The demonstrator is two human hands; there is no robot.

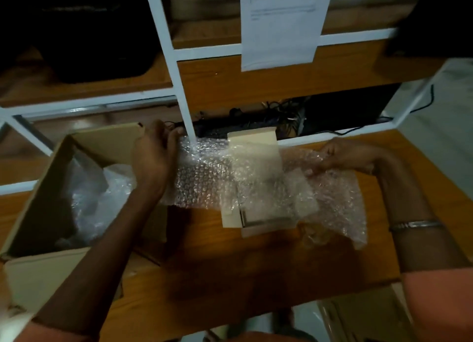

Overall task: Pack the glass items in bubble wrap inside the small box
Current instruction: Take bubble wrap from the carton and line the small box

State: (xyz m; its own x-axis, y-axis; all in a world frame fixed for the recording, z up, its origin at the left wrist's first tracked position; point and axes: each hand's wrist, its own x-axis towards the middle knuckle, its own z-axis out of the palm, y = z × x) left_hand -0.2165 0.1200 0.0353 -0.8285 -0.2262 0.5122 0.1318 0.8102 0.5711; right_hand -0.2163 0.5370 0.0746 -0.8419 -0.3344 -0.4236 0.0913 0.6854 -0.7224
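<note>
- left hand (153, 160) fingers pinch bubble wrap (204, 177) left edge
- right hand (350, 157) pinches right edge
- wrap stretched over small box (266, 224)
- big carton (48, 213) at left on table (230, 277)

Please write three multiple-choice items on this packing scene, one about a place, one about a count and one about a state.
1. Where does the large brown cardboard box stand relative to the small cream cardboard box?
A. To its left
B. To its right
C. On top of it

2. How many hands hold the clear bubble wrap sheet?
A. None
B. One
C. Two

3. What is the state of the small cream box?
A. Taped shut
B. Open, with bubble wrap draped over it
C. Crushed flat

Answers: 1 A, since it sits at the left edge of the wooden table. 2 C, since the left hand and right hand each grip an end. 3 B, since its flaps stand open under the sheet.
</note>
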